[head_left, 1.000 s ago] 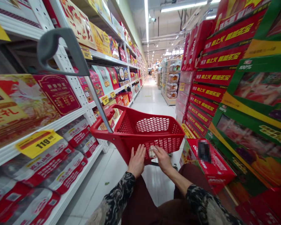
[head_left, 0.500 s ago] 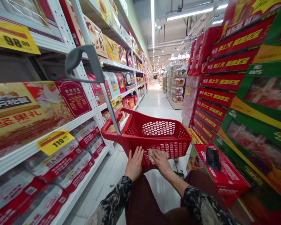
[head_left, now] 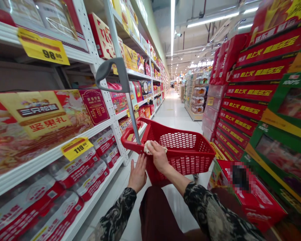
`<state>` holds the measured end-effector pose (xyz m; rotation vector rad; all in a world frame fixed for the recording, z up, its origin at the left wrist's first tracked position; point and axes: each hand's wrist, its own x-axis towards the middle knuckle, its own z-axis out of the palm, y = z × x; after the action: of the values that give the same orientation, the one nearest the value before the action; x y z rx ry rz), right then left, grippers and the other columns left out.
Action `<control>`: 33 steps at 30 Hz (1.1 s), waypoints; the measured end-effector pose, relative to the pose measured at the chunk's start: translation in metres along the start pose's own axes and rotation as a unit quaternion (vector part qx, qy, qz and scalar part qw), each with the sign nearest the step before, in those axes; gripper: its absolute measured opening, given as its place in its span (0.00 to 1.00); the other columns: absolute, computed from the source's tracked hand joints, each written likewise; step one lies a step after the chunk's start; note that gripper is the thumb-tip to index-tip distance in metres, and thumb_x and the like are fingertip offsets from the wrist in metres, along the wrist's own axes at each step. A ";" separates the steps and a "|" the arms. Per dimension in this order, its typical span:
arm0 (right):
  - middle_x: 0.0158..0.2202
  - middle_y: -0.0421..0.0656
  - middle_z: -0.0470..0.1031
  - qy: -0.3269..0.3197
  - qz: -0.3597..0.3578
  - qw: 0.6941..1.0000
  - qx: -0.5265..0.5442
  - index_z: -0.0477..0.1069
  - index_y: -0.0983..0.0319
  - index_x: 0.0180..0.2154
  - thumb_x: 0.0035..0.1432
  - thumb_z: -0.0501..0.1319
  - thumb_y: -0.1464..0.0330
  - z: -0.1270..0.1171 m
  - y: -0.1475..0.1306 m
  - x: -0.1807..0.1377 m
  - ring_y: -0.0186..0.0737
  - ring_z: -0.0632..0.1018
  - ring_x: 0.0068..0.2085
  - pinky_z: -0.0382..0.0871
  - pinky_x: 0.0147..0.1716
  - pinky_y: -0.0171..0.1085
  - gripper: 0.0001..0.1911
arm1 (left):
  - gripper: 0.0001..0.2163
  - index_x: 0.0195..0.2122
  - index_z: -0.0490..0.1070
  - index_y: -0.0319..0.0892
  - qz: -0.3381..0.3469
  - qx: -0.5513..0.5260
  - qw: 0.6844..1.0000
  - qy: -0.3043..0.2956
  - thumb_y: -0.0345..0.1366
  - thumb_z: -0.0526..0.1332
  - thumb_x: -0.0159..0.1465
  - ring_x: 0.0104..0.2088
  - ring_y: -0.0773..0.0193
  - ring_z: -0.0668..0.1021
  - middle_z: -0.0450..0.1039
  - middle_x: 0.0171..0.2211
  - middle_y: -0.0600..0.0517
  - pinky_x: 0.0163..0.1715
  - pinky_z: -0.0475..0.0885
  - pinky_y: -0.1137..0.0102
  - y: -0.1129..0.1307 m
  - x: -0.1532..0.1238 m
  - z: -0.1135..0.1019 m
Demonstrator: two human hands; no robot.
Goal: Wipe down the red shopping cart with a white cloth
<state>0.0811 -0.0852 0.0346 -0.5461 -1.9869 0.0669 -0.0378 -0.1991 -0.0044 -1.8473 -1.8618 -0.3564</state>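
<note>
A red plastic shopping basket (head_left: pixel 190 152) on wheels stands on the aisle floor in front of me, its grey pull handle (head_left: pixel 110 72) raised on a metal rod to the upper left. My right hand (head_left: pixel 158 155) presses a crumpled whitish cloth (head_left: pixel 147 146) against the basket's near rim, close to the rod's foot. Fingers of that hand are curled over the cloth. My left hand (head_left: pixel 137 174) lies flat, fingers stretched out, against the basket's near left wall, holding nothing.
White shelves (head_left: pixel 47 157) on the left carry gift boxes, wrapped packs and yellow price tags (head_left: pixel 76 148). Stacked red and green cartons (head_left: pixel 256 110) rise on the right, with a red box (head_left: pixel 251 194) beside my knee. A pale tiled aisle (head_left: pixel 174 110) runs ahead.
My right hand has carried the cloth from the basket's front wall up and left onto the near rim. My left hand slid slightly left along the basket wall. The view shifted right.
</note>
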 end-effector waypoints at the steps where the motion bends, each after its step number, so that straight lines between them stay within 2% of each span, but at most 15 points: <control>1: 0.56 0.45 0.66 -0.019 -0.013 1.000 -0.009 0.70 0.58 0.50 0.57 0.52 0.79 0.003 0.002 -0.003 0.43 0.64 0.59 0.62 0.56 0.46 0.21 | 0.33 0.62 0.49 0.34 -0.008 0.002 1.000 0.002 0.25 0.51 0.52 0.64 0.54 0.52 0.49 0.64 0.41 0.60 0.48 0.47 -0.004 0.000 -0.003; 4: 0.56 0.45 0.67 -0.055 -0.029 0.998 -0.025 0.71 0.58 0.49 0.56 0.52 0.79 -0.005 0.023 -0.019 0.44 0.65 0.58 0.62 0.56 0.46 0.22 | 0.32 0.62 0.49 0.34 -0.054 -0.002 0.998 0.018 0.26 0.52 0.53 0.64 0.53 0.53 0.49 0.64 0.39 0.60 0.48 0.47 -0.014 0.001 -0.008; 6: 0.55 0.45 0.68 -0.061 -0.008 0.998 -0.033 0.72 0.58 0.48 0.55 0.51 0.80 -0.018 0.041 -0.029 0.43 0.68 0.56 0.64 0.55 0.46 0.22 | 0.32 0.62 0.49 0.33 -0.089 -0.008 0.995 0.037 0.27 0.52 0.54 0.64 0.52 0.53 0.49 0.63 0.38 0.60 0.47 0.47 -0.022 0.002 -0.010; 9: 0.52 0.47 0.71 -0.052 0.032 0.997 -0.039 0.72 0.60 0.47 0.55 0.48 0.81 -0.033 0.049 -0.019 0.43 0.72 0.52 0.68 0.51 0.45 0.24 | 0.31 0.62 0.48 0.33 -0.120 -0.016 0.990 0.073 0.27 0.52 0.55 0.64 0.52 0.53 0.50 0.63 0.37 0.60 0.46 0.47 -0.034 0.006 -0.014; 12: 0.53 0.48 0.69 0.024 0.020 0.999 -0.012 0.70 0.61 0.50 0.55 0.46 0.81 -0.040 0.019 0.037 0.41 0.70 0.54 0.67 0.52 0.44 0.25 | 0.31 0.62 0.47 0.33 -0.149 -0.025 0.982 0.115 0.28 0.52 0.56 0.64 0.53 0.53 0.50 0.63 0.37 0.60 0.46 0.47 -0.045 0.020 -0.025; 14: 0.58 0.46 0.63 0.097 -0.030 0.995 0.012 0.66 0.60 0.54 0.58 0.47 0.79 -0.044 -0.014 0.092 0.40 0.65 0.58 0.63 0.56 0.43 0.25 | 0.32 0.63 0.45 0.34 -0.169 -0.032 0.976 0.137 0.28 0.52 0.55 0.64 0.53 0.53 0.49 0.64 0.37 0.60 0.45 0.46 -0.051 0.033 -0.036; 16: 0.61 0.42 0.59 0.137 -0.096 0.986 -0.003 0.64 0.56 0.55 0.60 0.47 0.78 -0.050 -0.045 0.146 0.39 0.59 0.62 0.57 0.60 0.44 0.24 | 0.33 0.63 0.44 0.35 -0.178 -0.036 0.972 0.148 0.29 0.53 0.56 0.64 0.52 0.53 0.48 0.64 0.38 0.60 0.45 0.45 -0.054 0.046 -0.046; 19: 0.63 0.39 0.55 0.080 -0.181 0.977 -0.085 0.61 0.55 0.57 0.61 0.49 0.77 -0.055 -0.072 0.200 0.42 0.50 0.65 0.50 0.62 0.48 0.24 | 0.34 0.63 0.44 0.35 -0.172 -0.040 0.973 0.148 0.29 0.53 0.55 0.64 0.52 0.53 0.49 0.64 0.38 0.60 0.45 0.45 -0.053 0.056 -0.053; 21: 0.62 0.41 0.57 0.006 -0.219 0.967 -0.132 0.61 0.58 0.57 0.61 0.50 0.76 -0.053 -0.075 0.207 0.45 0.50 0.65 0.48 0.62 0.50 0.23 | 0.34 0.63 0.43 0.34 -0.170 -0.042 0.975 0.137 0.28 0.53 0.54 0.64 0.52 0.54 0.49 0.64 0.38 0.60 0.46 0.44 -0.051 0.056 -0.051; 23: 0.61 0.44 0.59 -0.062 -0.246 0.955 -0.151 0.61 0.60 0.57 0.61 0.51 0.75 -0.047 -0.068 0.191 0.47 0.52 0.64 0.49 0.61 0.51 0.22 | 0.35 0.63 0.43 0.34 -0.168 -0.041 0.978 0.116 0.27 0.53 0.53 0.64 0.53 0.54 0.49 0.64 0.38 0.59 0.46 0.44 -0.050 0.050 -0.047; 25: 0.60 0.46 0.61 -0.110 -0.262 0.948 -0.146 0.61 0.62 0.57 0.61 0.52 0.75 -0.038 -0.058 0.159 0.48 0.53 0.64 0.50 0.61 0.52 0.22 | 0.35 0.63 0.44 0.35 -0.165 -0.035 0.981 0.095 0.27 0.53 0.53 0.64 0.53 0.54 0.49 0.64 0.39 0.59 0.46 0.44 -0.051 0.042 -0.043; 28: 0.59 0.46 0.62 -0.148 -0.259 0.948 -0.112 0.64 0.61 0.55 0.61 0.52 0.75 -0.023 -0.038 0.097 0.48 0.54 0.64 0.52 0.60 0.51 0.21 | 0.34 0.62 0.47 0.35 -0.158 -0.026 0.984 0.078 0.27 0.53 0.53 0.64 0.53 0.53 0.49 0.64 0.38 0.59 0.47 0.45 -0.054 0.031 -0.041; 31: 0.57 0.46 0.66 -0.159 -0.236 0.955 -0.076 0.66 0.61 0.54 0.60 0.51 0.77 -0.009 -0.019 0.037 0.46 0.58 0.62 0.56 0.58 0.49 0.21 | 0.32 0.61 0.50 0.32 -0.145 -0.017 0.987 0.070 0.28 0.53 0.53 0.64 0.52 0.54 0.49 0.63 0.37 0.60 0.47 0.46 -0.054 0.025 -0.040; 33: 0.57 0.47 0.66 -0.163 -0.221 0.959 -0.076 0.65 0.61 0.54 0.60 0.50 0.77 0.000 -0.009 0.004 0.46 0.59 0.62 0.57 0.58 0.50 0.21 | 0.32 0.61 0.50 0.31 -0.138 -0.013 0.988 0.068 0.29 0.53 0.53 0.64 0.51 0.54 0.49 0.63 0.36 0.60 0.48 0.46 -0.052 0.023 -0.039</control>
<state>0.0765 -0.0918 0.0403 -0.1813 -2.4080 -0.2922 -0.0823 -0.2021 0.0483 -1.5382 -2.0277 -0.5886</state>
